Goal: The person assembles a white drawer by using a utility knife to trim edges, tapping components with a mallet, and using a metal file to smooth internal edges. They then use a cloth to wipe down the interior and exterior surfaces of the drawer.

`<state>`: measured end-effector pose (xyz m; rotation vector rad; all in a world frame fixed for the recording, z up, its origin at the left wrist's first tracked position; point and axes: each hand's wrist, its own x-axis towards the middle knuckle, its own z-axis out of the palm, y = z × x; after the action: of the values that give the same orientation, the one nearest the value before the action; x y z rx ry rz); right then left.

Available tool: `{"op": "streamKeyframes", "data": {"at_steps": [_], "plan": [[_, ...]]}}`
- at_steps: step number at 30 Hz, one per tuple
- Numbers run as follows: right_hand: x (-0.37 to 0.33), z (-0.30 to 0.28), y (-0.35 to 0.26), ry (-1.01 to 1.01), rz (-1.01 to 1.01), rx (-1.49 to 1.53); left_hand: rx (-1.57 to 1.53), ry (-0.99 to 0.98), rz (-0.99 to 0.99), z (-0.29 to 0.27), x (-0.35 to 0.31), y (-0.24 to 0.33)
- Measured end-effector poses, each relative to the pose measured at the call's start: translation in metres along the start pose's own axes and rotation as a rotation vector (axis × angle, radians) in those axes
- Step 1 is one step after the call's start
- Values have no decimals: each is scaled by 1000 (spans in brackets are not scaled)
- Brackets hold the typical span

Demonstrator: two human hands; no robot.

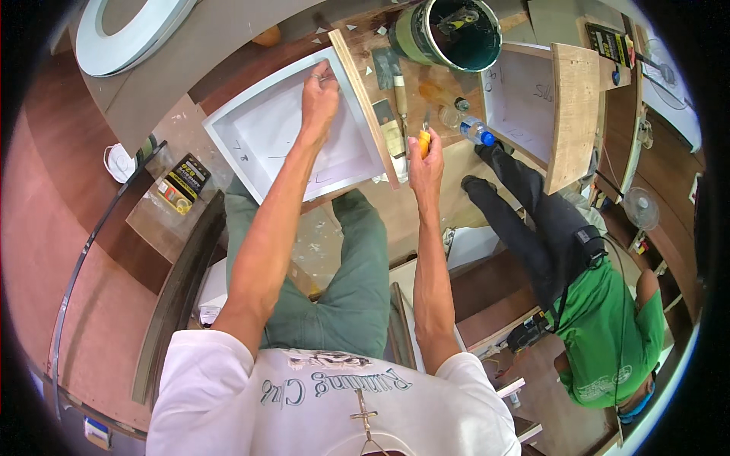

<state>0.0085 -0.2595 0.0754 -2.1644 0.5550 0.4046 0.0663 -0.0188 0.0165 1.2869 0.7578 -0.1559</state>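
Observation:
A white-lined wooden drawer (277, 137) with pencil marks inside stands tilted in front of me, its raw wood front panel (363, 106) on the right. My left hand (319, 102) reaches into it, fingers curled together near the far inner corner by that panel. Whatever those fingers may pinch is hidden. Just right of the panel, my right hand (427, 163) is closed around a small hand tool with an orange-yellow handle (423, 143), a short metal end pointing away from me. Beside it on the bench lie a wooden-handled tool (400, 95) and a scraper with a pale handle (391, 137).
A dark paint bucket (456, 34) stands at the back, a water bottle with a blue cap (477, 131) nearer. Another drawer (525, 99) sits to the right. A co-worker in a green shirt (608, 327) is close on my right. White edging rolls (129, 38) lie at far left.

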Motion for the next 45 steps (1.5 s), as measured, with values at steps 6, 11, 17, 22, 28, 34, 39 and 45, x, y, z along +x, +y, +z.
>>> {"op": "streamKeyframes", "data": {"at_steps": [6, 11, 17, 22, 28, 34, 39, 45], "plan": [[54, 17, 48, -59, -123, -170, 46, -108, -58, -13, 9, 3], [96, 27, 92, -108, -177, -472, 172, 9, 181, -30, -5, -1], [104, 29, 103, 139, -474, -429, 842, 182, 743, -44, 6, 23], [64, 58, 84, -276, -387, -535, 969, 100, 723, -48, 39, 21], [72, 75, 87, -177, -395, -753, 788, 40, 525, -48, 74, 29], [98, 61, 104, -53, -495, -706, 647, -29, 400, -29, 79, 38], [68, 68, 51, -12, -373, -537, 759, -59, 404, -36, 84, 36], [18, 46, -54, 159, -372, -426, 679, -72, 460, -59, 102, 26]]}}
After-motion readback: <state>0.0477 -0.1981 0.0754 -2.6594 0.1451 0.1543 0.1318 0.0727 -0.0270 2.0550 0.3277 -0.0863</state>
